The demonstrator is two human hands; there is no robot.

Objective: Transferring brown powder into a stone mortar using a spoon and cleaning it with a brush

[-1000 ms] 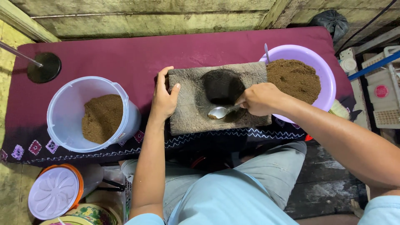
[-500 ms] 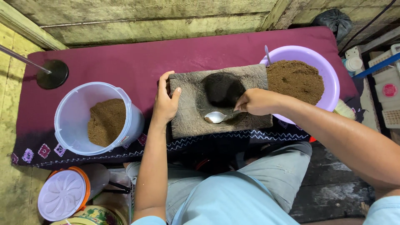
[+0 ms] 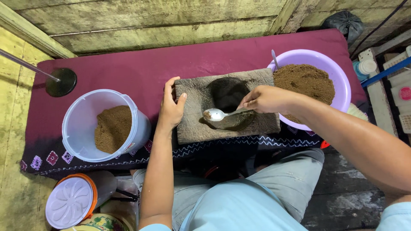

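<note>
**Head view: spoon over the stone block**

Head view shows a dark red cloth over the table. On it sit a clear tub of brown powder at the left, a purple bowl of the same powder at the right, and a grey stone block with a round hollow between them. The left hand grips the block's left edge, fingers curled. The right hand, fingers closed, pinches a metal spoon over the hollow's left rim, and its arm hides part of the bowl.

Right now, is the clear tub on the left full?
No, roughly part-filled: the clear tub is open, with brown powder heaped against one side.
</note>
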